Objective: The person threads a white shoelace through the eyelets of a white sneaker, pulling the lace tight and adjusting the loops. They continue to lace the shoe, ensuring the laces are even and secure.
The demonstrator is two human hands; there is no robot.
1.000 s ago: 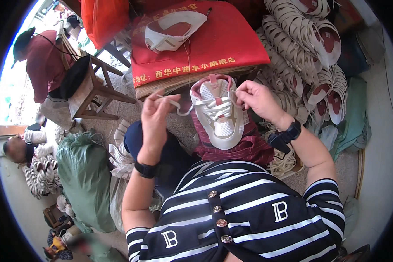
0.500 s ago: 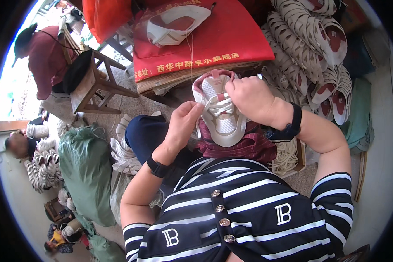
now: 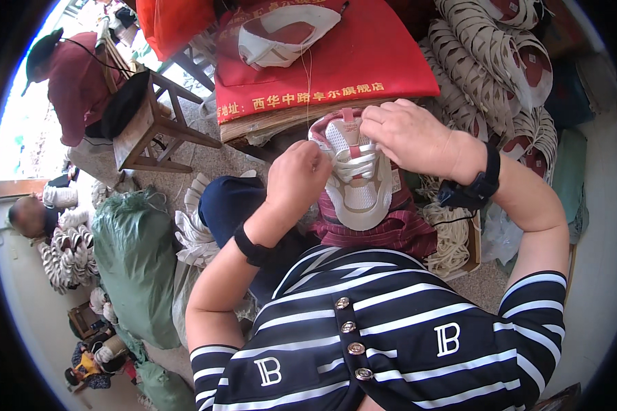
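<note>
A red cloth (image 3: pixel 384 55) covers the surface ahead, with a loose white shoe upper (image 3: pixel 284 34) lying on it. To the right, soles (image 3: pixel 487 75) are stacked in rows; to the left stands a green sack (image 3: pixel 134 253), beyond it a wooden stool (image 3: pixel 154 127). A white and beige shoe (image 3: pixel 356 181) rests on the lap on a striped maroon cloth (image 3: pixel 391 229), toe toward the person. The right hand (image 3: pixel 408 137) lies curled over the shoe's top, fingers closed at the tongue. The left hand (image 3: pixel 298 178) sits just beside the shoe, pinched shut on a white lace (image 3: pixel 353 168).
</note>
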